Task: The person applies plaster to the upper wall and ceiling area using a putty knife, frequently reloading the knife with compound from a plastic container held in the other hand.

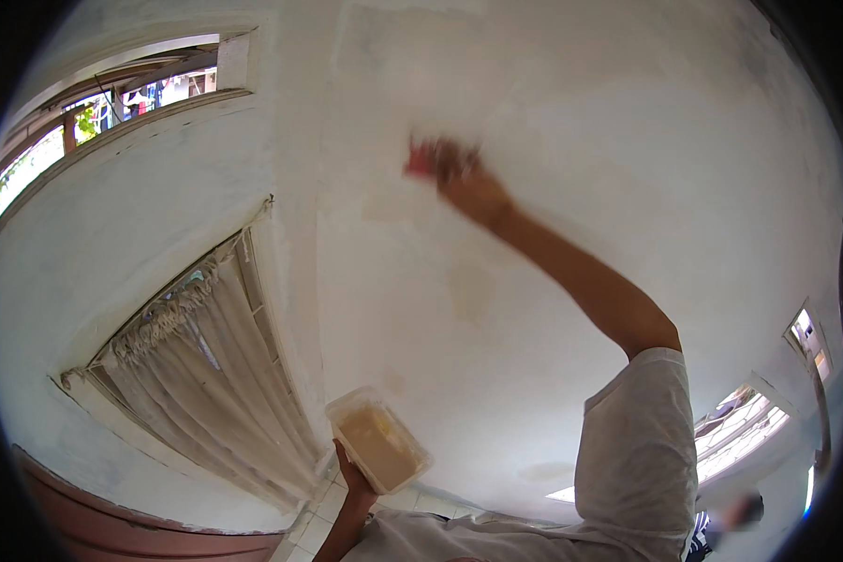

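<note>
My left hand (353,475) grips a clear rectangular plastic container (380,438) from its lower left side. Something beige is inside the container, which is held tilted at waist height. My right arm stretches up toward the pale, patchy wall (496,281). At its end, my right hand (466,178) is closed around a small red object (421,157), blurred by motion. The red object's kind cannot be made out, nor whether it touches the wall.
To the left, a beige curtain (220,361) hangs over a window opening, below a narrow high window (112,112). A reddish-brown panel (140,515) stands at the lower left, beside white floor tiles (314,534). Another person (742,510) is at the lower right, near a grilled window (742,433).
</note>
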The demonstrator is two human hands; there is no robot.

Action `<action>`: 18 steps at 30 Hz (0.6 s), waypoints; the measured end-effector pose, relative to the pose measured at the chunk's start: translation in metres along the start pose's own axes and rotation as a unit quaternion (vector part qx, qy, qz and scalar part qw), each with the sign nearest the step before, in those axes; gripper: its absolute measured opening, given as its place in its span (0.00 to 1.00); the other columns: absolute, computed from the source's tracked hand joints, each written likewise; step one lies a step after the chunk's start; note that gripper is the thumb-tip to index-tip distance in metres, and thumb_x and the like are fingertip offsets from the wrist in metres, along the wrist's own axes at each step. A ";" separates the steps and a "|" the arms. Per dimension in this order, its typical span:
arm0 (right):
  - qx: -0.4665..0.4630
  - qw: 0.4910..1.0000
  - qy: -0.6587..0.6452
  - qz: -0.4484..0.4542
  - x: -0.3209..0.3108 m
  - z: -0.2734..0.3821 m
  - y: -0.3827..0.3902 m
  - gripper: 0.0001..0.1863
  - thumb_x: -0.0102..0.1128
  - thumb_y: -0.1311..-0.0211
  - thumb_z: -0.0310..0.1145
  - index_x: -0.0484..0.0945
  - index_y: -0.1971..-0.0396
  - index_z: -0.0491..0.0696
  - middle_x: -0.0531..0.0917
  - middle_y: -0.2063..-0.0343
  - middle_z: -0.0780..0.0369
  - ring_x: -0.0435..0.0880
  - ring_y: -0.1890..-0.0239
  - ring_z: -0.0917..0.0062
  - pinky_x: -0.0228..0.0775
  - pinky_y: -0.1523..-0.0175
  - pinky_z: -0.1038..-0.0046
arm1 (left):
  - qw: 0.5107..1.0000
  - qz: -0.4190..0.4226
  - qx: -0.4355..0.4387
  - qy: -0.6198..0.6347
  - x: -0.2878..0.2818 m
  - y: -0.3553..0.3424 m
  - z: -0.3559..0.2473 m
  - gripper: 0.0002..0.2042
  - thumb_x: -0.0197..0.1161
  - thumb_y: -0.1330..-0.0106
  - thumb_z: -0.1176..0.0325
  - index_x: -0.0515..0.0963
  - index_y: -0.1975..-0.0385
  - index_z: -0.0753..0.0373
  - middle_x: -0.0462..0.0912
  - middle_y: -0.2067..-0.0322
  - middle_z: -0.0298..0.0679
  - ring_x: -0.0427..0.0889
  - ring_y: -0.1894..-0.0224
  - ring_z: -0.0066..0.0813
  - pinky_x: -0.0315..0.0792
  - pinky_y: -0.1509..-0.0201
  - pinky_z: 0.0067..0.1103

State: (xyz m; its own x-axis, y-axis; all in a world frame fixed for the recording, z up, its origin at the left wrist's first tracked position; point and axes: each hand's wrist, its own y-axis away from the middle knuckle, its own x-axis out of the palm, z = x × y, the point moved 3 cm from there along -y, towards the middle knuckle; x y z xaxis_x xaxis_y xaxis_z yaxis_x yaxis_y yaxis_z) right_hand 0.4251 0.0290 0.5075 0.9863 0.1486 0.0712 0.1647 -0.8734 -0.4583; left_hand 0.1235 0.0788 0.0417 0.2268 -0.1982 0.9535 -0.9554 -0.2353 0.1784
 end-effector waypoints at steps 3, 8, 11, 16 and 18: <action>-0.133 0.982 -0.130 0.045 -0.035 0.089 0.062 0.23 0.57 0.41 0.28 0.76 0.47 0.31 0.82 0.50 0.43 0.82 0.45 0.56 0.78 0.45 0.56 | 1.000 -0.006 0.005 -0.019 0.004 0.001 0.000 0.37 0.39 0.30 0.29 0.64 0.32 0.51 0.73 0.40 0.37 0.75 0.40 0.39 0.73 0.38 0.38; -0.090 0.929 -0.335 0.130 -0.071 0.091 0.047 0.22 0.55 0.38 0.31 0.75 0.44 0.43 0.84 0.55 0.53 0.84 0.52 0.65 0.78 0.49 0.59 | 0.999 0.039 0.033 -0.001 0.011 0.001 0.000 0.38 0.38 0.30 0.30 0.62 0.31 0.53 0.71 0.37 0.39 0.73 0.37 0.39 0.71 0.36 0.37; 0.036 0.985 -0.161 -0.044 -0.063 -0.002 -0.003 0.22 0.56 0.38 0.33 0.74 0.42 0.51 0.83 0.52 0.59 0.83 0.50 0.69 0.76 0.48 0.61 | 1.000 -0.003 0.024 0.000 0.005 0.000 0.001 0.38 0.38 0.30 0.30 0.63 0.31 0.53 0.72 0.38 0.39 0.73 0.38 0.40 0.72 0.36 0.37; 0.212 0.971 -0.115 -0.003 -0.020 -0.114 -0.008 0.27 0.53 0.38 0.25 0.72 0.38 0.53 0.75 0.38 0.63 0.71 0.35 0.71 0.65 0.37 0.58 | 1.000 0.009 0.001 0.014 0.002 0.000 0.009 0.36 0.40 0.30 0.31 0.64 0.32 0.51 0.74 0.40 0.37 0.75 0.40 0.39 0.73 0.38 0.40; 0.203 0.976 -0.078 0.012 -0.012 -0.099 0.014 0.27 0.54 0.39 0.26 0.71 0.37 0.51 0.74 0.38 0.63 0.70 0.34 0.71 0.65 0.35 0.58 | 1.000 0.002 -0.010 0.015 0.004 0.000 0.014 0.36 0.40 0.30 0.31 0.65 0.33 0.51 0.75 0.41 0.36 0.76 0.42 0.38 0.74 0.40 0.41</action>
State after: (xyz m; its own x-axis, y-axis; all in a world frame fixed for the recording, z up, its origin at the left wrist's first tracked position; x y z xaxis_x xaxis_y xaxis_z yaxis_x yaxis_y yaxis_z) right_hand 0.4160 -0.0310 0.5883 0.9719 0.2265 -0.0646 0.0947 -0.6267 -0.7735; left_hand 0.1272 0.0652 0.0418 0.2169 -0.1696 0.9613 -0.9602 -0.2146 0.1788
